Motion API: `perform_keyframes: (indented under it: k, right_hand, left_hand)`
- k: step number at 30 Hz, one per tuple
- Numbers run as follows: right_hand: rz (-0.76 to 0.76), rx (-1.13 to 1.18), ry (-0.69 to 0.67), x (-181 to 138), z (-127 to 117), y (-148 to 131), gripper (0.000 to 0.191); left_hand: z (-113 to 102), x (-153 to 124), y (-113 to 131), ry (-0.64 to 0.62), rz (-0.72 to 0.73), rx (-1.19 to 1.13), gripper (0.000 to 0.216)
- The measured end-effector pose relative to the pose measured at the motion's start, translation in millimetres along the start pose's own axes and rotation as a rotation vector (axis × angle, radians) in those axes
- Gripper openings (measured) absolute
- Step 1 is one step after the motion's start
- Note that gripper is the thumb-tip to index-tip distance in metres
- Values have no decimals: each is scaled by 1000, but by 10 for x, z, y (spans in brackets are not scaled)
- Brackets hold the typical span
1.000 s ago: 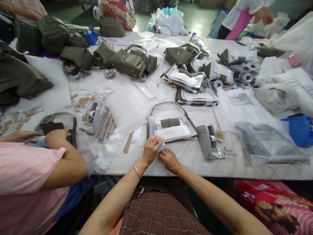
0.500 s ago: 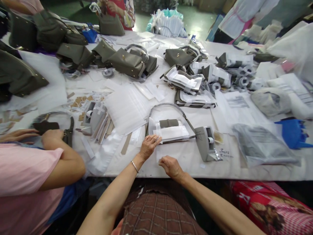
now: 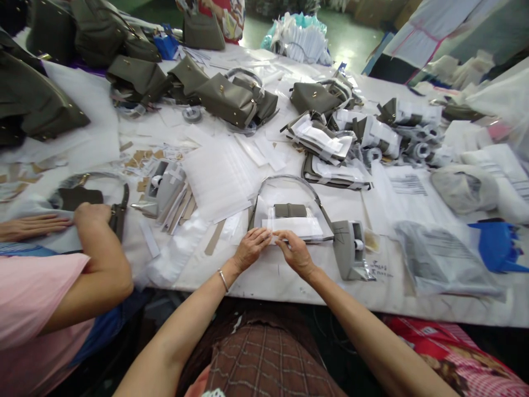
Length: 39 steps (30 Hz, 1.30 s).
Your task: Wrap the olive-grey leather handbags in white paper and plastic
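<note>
Before me lies an olive-grey handbag (image 3: 290, 210), flat on the table, with white wrapping (image 3: 295, 228) over its lower front and its handle arched away from me. My left hand (image 3: 253, 246) rests on the bag's lower left corner, fingers stretched out and lying flat. Close beside those fingertips, at the bag's lower edge, my right hand (image 3: 296, 253) is closed in a pinch; whatever sits between its fingertips is too small to make out. A grey tape dispenser (image 3: 347, 251) stands just right of the bag.
On the left, a co-worker's hand (image 3: 93, 212) works at another bag. A second tape dispenser (image 3: 159, 184) stands by a stack of cards. White sheets (image 3: 219, 179) lie behind it. Olive bags (image 3: 227, 99) and wrapped bags (image 3: 320, 138) crowd the back. Right are plastic bags (image 3: 448, 256) and a blue dispenser (image 3: 498, 245).
My right hand has moved up from the table in front of the bag to its lower edge, beside my left fingertips. My left hand stays on the corner. The view has shifted slightly.
</note>
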State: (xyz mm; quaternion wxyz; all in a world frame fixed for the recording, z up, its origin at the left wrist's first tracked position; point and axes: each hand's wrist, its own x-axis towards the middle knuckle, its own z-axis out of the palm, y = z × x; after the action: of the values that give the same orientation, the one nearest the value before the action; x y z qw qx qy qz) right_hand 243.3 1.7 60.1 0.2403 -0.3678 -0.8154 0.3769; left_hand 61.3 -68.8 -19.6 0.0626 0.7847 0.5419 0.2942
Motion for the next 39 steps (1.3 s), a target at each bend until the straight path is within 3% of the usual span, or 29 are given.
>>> perform_keyframes:
  k: [4,8,11,14,19,23,29,32,35,39]
  right_hand:
    - [126,-126,-67,167,-31,108,18]
    - [162,-177,-95,222,-57,173,19]
    - [145,-131,-116,226,-86,193,19]
    - [46,-87,-182,158,-124,217,18]
    - [-270,-130,-393,-150,-183,272,16]
    - [-363,-155,-502,-376,-181,316,13]
    - [-205,-76,-458,-272,-198,291,15]
    - [-68,-47,-330,-13,-218,260,16]
    - [-34,-56,-304,297,-187,257,16]
    - [-42,-140,-302,582,-82,306,18]
  left_hand:
    - [-112,41,9,-80,-106,-185,37]
    - [-233,250,65,-89,-386,-384,36]
    - [-246,424,140,-76,-557,-374,32]
    - [-234,517,213,-64,-629,-285,18]
    - [-253,497,311,-111,-575,-180,9]
    - [-226,418,381,-124,-524,-88,18]
    - [-49,275,419,-58,-410,14,15]
    - [93,206,433,64,-354,66,15]
    - [179,135,460,175,-352,83,22]
    - [128,47,524,163,-344,15,21]
